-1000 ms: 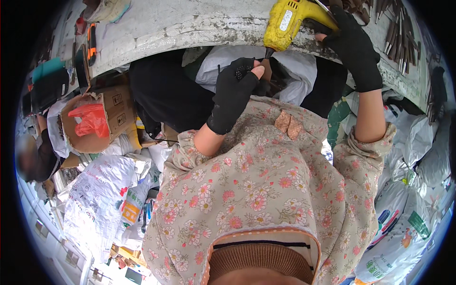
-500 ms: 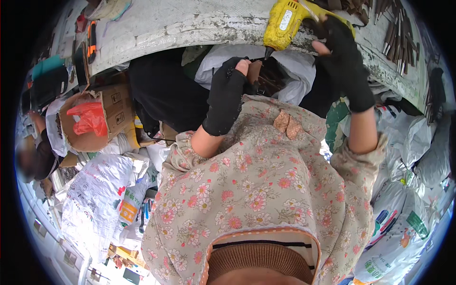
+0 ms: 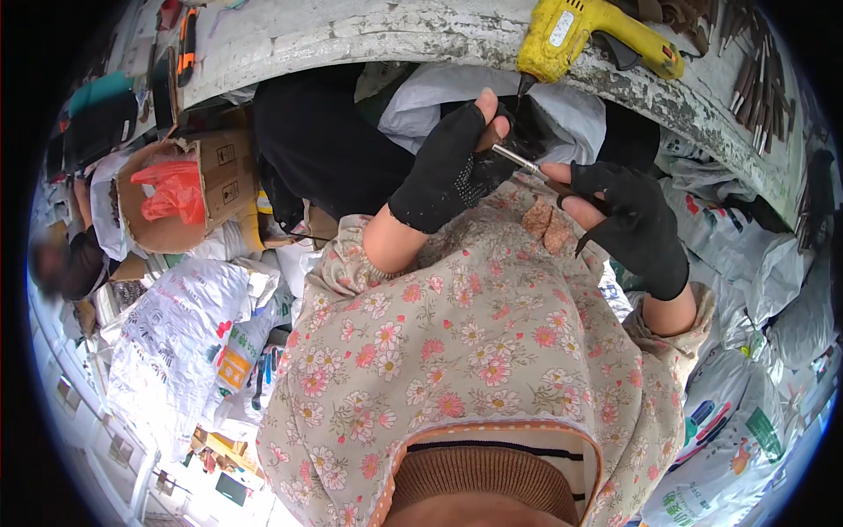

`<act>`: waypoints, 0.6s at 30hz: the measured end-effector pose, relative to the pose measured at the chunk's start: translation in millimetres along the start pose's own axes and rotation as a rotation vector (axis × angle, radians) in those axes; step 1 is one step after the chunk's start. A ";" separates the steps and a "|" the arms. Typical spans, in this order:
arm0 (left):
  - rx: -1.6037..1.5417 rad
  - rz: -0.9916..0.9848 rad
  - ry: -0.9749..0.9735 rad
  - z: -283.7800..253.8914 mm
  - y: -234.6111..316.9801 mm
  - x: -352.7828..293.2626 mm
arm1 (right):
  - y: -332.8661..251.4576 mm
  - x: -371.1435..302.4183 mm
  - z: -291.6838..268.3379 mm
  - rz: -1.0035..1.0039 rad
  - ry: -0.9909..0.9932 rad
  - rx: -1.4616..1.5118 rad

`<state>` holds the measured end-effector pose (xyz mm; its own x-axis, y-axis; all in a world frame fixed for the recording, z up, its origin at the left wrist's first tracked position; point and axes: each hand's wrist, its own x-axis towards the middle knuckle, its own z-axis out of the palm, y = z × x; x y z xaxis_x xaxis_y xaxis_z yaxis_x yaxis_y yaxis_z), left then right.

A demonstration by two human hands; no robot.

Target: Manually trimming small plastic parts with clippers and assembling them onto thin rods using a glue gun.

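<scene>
Far left: co-worker's dark sleeve (image 3: 90,263), near rim of view. Next, above: teal-topped item (image 3: 98,92) beside black cases. Below: printed white bag (image 3: 176,351), crumpled, bulging. Between these: cardboard box (image 3: 235,167), on its side, mouth facing left, with thin red plastic bag (image 3: 180,193) at opening. Above box: orange-and-black knife (image 3: 186,44), lying on worn whitish table (image 3: 299,39).

Centre: left hand (image 3: 448,167) in black fingerless glove, raised below table edge, thumb upward. Grip pinching brown piece (image 3: 486,138), small, largely hidden by fingers. Just right of fingertips: slim rod (image 3: 516,158), silver end toward left hand, brown end in right hand. Cannot tell contact from near-contact between rod and brown piece. Behind: open white sack (image 3: 575,119) under table edge.

Above: yellow glue gun (image 3: 562,44), resting on table, black nozzle pointing down past edge, apart from both hands.

Right of centre: right hand (image 3: 632,220), same style of glove, grip pinching rod between thumb and finger. Farther right, on table: loose bundle of brown sticks (image 3: 762,97), some silver-ended. Lower right: filled white bags (image 3: 742,430), printed in colour
</scene>
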<state>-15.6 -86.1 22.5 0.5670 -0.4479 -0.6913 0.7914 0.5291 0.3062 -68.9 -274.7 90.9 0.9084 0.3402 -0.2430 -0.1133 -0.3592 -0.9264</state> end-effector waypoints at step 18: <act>0.299 0.127 -0.060 -7.3 5.7 -6.4 | 11.9 -1.7 -3.5 -0.045 -0.033 0.419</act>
<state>-16.4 -74.9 23.9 0.6709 -0.4386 -0.5979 0.7404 0.3528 0.5721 -70.3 -282.6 81.3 0.9035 0.3778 -0.2023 -0.2336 0.0386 -0.9716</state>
